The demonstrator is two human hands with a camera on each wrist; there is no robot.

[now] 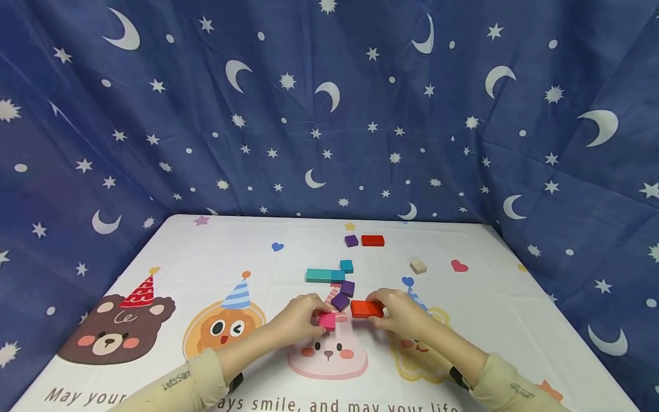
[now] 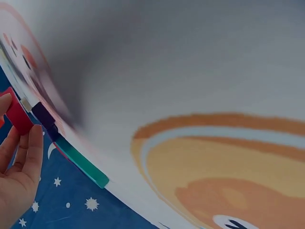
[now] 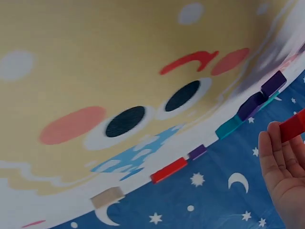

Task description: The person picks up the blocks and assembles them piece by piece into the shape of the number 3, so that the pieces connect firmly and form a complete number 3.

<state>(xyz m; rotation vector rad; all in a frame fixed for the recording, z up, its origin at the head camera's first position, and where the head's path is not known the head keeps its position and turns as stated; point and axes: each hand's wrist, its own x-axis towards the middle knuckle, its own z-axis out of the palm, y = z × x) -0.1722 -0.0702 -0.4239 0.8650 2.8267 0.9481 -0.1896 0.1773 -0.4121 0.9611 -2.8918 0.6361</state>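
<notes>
Between the thumb and fingers of my left hand (image 1: pixel 297 320) is a pink block (image 1: pixel 326 321), pinched near the rabbit print. My right hand (image 1: pixel 401 312) grips a long red block (image 1: pixel 366 309) a short way to its right. In the left wrist view the fingers of the left hand (image 2: pixel 21 164) are curled round the pink block (image 2: pixel 20 113). The right wrist view has the right hand (image 3: pixel 286 176) holding the red block (image 3: pixel 293 126). Just beyond both hands lie two purple blocks, one nearer (image 1: pixel 340 301) and one farther (image 1: pixel 347 288), corner to corner.
Behind the purple blocks lie a long teal block (image 1: pixel 319 276), a blue-teal block (image 1: pixel 337 277) and another teal one (image 1: pixel 346 266). Farther back are a purple block (image 1: pixel 351 241) and a red block (image 1: pixel 373 241). A beige block (image 1: pixel 418 266) sits at right. A starry curtain (image 1: pixel 329 114) hangs behind the table.
</notes>
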